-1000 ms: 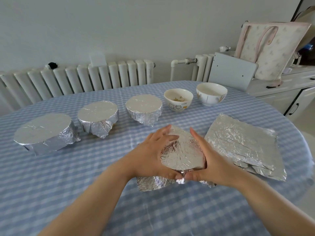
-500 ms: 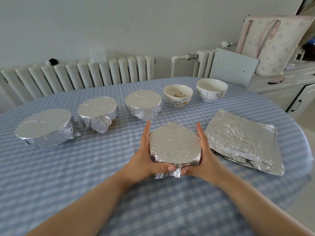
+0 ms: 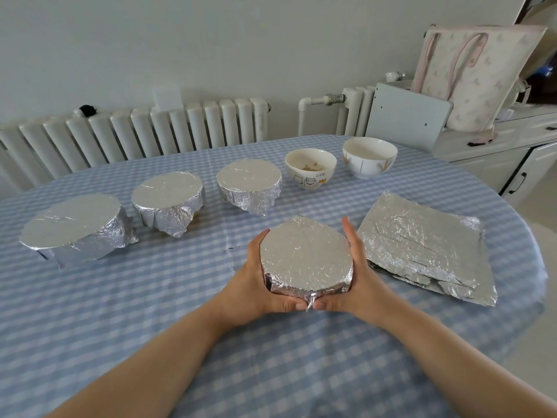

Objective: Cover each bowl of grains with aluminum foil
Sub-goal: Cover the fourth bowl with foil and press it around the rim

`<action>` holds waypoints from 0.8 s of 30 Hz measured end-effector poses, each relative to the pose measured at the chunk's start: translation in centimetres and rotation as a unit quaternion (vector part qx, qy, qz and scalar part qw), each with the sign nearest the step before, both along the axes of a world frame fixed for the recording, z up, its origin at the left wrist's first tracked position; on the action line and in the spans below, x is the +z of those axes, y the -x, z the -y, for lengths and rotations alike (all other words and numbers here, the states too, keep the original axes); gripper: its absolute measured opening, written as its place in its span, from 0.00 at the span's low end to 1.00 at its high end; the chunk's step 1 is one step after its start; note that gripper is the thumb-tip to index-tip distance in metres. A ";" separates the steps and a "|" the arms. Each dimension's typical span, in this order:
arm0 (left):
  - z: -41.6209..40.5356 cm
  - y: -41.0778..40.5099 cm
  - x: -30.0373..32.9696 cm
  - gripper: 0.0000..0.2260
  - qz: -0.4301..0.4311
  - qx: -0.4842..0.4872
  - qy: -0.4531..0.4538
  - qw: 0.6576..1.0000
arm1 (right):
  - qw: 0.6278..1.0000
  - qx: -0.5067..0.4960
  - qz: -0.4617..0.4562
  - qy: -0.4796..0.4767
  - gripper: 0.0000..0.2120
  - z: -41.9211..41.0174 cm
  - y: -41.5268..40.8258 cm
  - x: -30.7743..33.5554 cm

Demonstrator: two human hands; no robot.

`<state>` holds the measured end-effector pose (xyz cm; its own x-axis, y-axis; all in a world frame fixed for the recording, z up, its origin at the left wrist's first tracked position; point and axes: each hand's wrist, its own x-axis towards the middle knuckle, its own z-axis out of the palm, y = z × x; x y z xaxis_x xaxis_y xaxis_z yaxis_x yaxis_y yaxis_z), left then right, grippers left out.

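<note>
Foil-wrapped bowl (image 3: 306, 256) at table centre, near the viewer, standing on the blue-and-white checked tablecloth (image 3: 168, 297) and clasped from both sides. Left hand (image 3: 256, 285) cups the bowl's left wall, fingers curved round its far side and thumb pressed along the near edge; right hand (image 3: 354, 279) mirrors it on the right wall, fingers extended upward along the foil and thumb meeting the left thumb at a small foil pleat on the near side. Behind, in a row from left to right: three foil-covered bowls, the large one (image 3: 72, 229), the middle one (image 3: 168, 200) and the third (image 3: 249, 185), then two uncovered bowls, a cartoon-cat bowl (image 3: 310, 168) with a few grains at its bottom and a white bowl (image 3: 370, 158) whose contents cannot be made out. Stack of crumpled foil sheets (image 3: 422, 248) lies flat just beside the right hand. White radiator (image 3: 135, 137) and a floral tote bag (image 3: 473, 76) stand beyond the table.
</note>
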<state>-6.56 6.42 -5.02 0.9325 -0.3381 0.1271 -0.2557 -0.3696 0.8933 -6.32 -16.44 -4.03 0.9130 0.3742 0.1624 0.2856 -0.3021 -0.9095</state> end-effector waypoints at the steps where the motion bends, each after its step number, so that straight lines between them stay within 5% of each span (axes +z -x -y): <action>1: 0.2 0.2 0.1 0.59 0.004 0.004 -0.002 1.000 | 1.000 0.007 -0.005 0.003 0.67 0.1 0.0 0.1; 12: 0.4 0.7 0.6 0.52 -0.005 0.033 -0.046 0.998 | 0.998 0.023 -0.035 0.037 0.69 0.5 0.0 0.4; 20: -4.1 0.6 3.0 0.67 -0.080 -0.039 -0.175 0.981 | 0.998 0.022 -0.023 0.045 0.65 3.3 1.0 1.4; 24: -3.9 1.3 5.8 0.46 0.045 0.078 -0.137 0.986 | 0.999 -0.030 -0.015 0.008 0.47 4.4 1.5 3.7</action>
